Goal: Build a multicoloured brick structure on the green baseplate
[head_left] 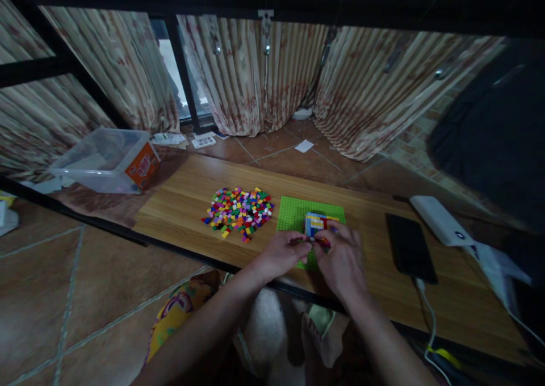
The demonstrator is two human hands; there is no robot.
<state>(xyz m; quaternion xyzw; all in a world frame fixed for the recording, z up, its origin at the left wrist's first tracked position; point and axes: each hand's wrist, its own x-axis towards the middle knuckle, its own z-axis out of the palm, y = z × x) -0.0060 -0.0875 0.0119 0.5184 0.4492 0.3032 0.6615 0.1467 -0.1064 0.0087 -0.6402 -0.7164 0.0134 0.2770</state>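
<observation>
A green studded baseplate [292, 213] lies on the wooden table, and a low build of coloured toy bricks [315, 222] sits on it, with blue, yellow, white and red showing. At the build's near edge, my left hand [284, 255] has its thumb and fingers pinched together. From the other side my right hand [343, 258] curls over the build's near right part, fingertips closed and almost meeting the left ones. Whatever lies between the fingertips is too small and covered to make out. Red and yellow bits show beneath the right fingers.
Loose toy bricks [240, 213] lie in a heap left of the baseplate. A black phone [411, 247] with a white cable and a white power strip [440, 221] are on the right. A clear plastic box [102, 162] stands beyond the table's left end. Curtains [238, 74] hang behind.
</observation>
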